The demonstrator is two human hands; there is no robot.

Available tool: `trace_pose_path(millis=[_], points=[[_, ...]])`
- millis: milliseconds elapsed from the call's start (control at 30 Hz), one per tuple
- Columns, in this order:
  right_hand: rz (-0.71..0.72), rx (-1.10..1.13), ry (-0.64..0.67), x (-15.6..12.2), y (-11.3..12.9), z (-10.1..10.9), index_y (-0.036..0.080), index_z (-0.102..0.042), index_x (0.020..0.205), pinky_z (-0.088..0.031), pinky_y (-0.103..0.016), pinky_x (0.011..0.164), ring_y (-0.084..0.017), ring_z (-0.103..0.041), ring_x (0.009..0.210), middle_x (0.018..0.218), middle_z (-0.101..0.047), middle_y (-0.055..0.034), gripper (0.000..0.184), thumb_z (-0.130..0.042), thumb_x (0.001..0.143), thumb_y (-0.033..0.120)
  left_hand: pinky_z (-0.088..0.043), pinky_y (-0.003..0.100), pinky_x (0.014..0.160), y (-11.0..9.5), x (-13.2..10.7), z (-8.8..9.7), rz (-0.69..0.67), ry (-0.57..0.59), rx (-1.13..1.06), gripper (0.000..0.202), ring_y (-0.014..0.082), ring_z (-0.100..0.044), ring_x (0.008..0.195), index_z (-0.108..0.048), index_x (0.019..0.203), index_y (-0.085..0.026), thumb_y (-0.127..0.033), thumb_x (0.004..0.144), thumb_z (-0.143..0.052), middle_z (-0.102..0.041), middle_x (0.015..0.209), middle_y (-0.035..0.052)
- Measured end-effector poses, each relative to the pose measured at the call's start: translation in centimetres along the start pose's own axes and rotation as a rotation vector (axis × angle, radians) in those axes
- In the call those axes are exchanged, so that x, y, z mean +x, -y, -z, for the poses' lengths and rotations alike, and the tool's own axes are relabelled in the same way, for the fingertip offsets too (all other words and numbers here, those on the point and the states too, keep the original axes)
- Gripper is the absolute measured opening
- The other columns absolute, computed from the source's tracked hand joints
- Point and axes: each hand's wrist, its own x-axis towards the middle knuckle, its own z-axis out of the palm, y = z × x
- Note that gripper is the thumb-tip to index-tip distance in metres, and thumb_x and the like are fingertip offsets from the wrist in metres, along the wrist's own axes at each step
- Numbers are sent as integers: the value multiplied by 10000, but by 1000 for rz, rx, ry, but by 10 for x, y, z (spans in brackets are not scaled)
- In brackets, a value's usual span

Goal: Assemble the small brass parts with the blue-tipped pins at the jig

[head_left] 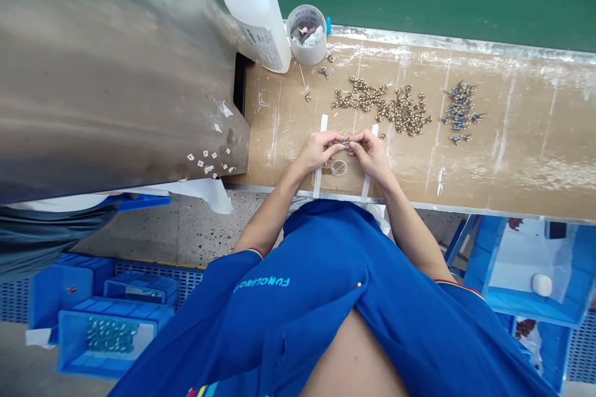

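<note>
The left hand (319,150) and the right hand (367,152) meet just above the near edge of the worktop (526,136), with both forearms angled inward. Their fingers (337,140) are closed in a tight pinch on a small metal piece (345,144), held from both sides between the fingertips. It is too small to make out its exact form, though it seems to carry a touch of blue. Holding it this close with both hands probably steadies so fine a piece.

Directly below the hands, a clear ring (339,167) lies between two strips of white tape (318,180), probably placed there to sit within easy reach of the body. Farther out, a heap of small brass-coloured parts (384,105) and a smaller cluster of blue-tipped metal parts (460,113) are spread thinly in separate groups, which would make single pieces easy to pick out. A plastic bottle with a blue cap (257,18) and a clear cup holding scraps (306,34) stand at the far edge, away from the hands. Blue crates (107,335) sit on the floor at near left, and a grey metal cabinet (116,74) rises along the left of the worktop, with small paper bits (207,161) stuck to it.
</note>
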Motion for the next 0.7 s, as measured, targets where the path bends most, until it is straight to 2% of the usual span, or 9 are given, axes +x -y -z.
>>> trace_pose_path(millis=[133,233,333,467,700], points=[[-11,-4,-8,0,2,2,255,-609,831,-603,-362,712,-173,-636,710,806,-686,-16,337,-747,860,561,-494,253,641,-1,1,0,-70,-11,96,228,104,-587,562,-721,879,-146,-329,964,-615,-713,818,39],[-9,-17,30,2,2,5,248,-615,807,-590,-353,711,-170,-622,703,779,-674,-12,333,-761,846,544,-492,280,712,0,2,-1,-132,-32,172,259,150,-612,663,-689,764,-164,-329,951,-621,-664,695,28],[-33,-30,89,5,2,9,244,-605,793,-565,-344,699,-166,-600,685,738,-648,-4,312,-770,837,505,-487,296,731,5,3,-3,-190,-41,189,260,172,-626,721,-673,730,-173,-323,937,-624,-673,718,45],[-53,-45,120,6,2,10,238,-596,796,-529,-330,674,-163,-575,676,743,-646,-10,255,-755,835,433,-455,289,694,9,3,-4,-252,-54,188,255,164,-600,688,-656,708,-178,-301,928,-620,-657,708,41],[-36,-98,131,5,4,8,236,-583,769,-500,-328,703,-166,-554,686,736,-644,-4,142,-700,827,291,-438,292,676,7,2,-2,-186,-7,245,258,164,-571,668,-646,670,-184,-294,903,-627,-633,682,34]])
